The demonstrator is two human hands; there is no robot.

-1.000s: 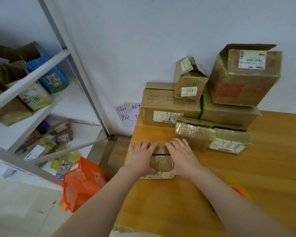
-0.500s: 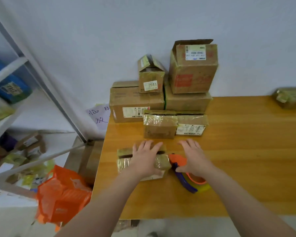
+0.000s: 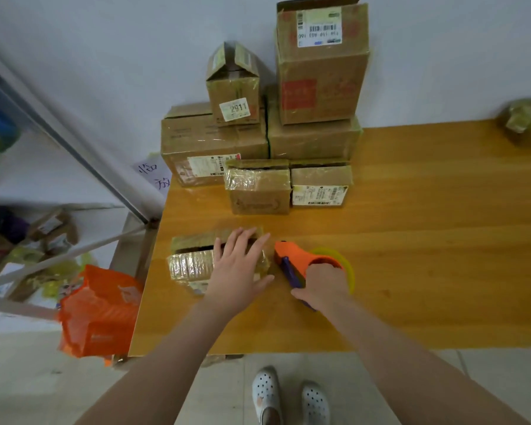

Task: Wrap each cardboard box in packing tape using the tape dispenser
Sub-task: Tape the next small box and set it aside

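Stands at the near edge of a honey-coloured wooden table [image 3: 411, 240], in white perforated clogs [image 3: 265, 391] on the pale floor. Lays the left hand [image 3: 238, 271] palm down on a small flat brown cardboard box wrapped in glossy clear tape [image 3: 190, 265], near the table's front left corner. Fingers straight and slightly spread, thumb out to the right, closed round nothing. A dark gap across the box top, just left of the fingers.

Grips with the right hand [image 3: 322, 285] an orange plastic tape dispenser with a dark blue handle [image 3: 298, 259], fingers curled round the handle, thumb low on the near side. Dispenser down on the table just right of the box, orange nose towards the box's right end; cannot tell whether nose and box touch. On its right side a yellow-green tape roll [image 3: 348, 268], partly hidden by the hand.

Further back, against the white wall, a stack of brown cardboard boxes: a wide low box on the left [image 3: 209, 139], a wide low box on the right [image 3: 313, 139], a small open-flapped box labelled 2911 [image 3: 233, 90] on top of the left one, a tall box with a barcode label [image 3: 322, 65] on top of the right one. In front of the stack, side by side, a small box with crinkled tape [image 3: 258, 191] and a small box with a white shipping label [image 3: 319, 185].

At the table's far right, a blurred taped parcel [image 3: 526, 121]. Left of the table, a grey metal shelf rack [image 3: 74, 142], a paper note with handwritten characters [image 3: 152, 176] and an orange plastic bag [image 3: 98, 311] on the floor
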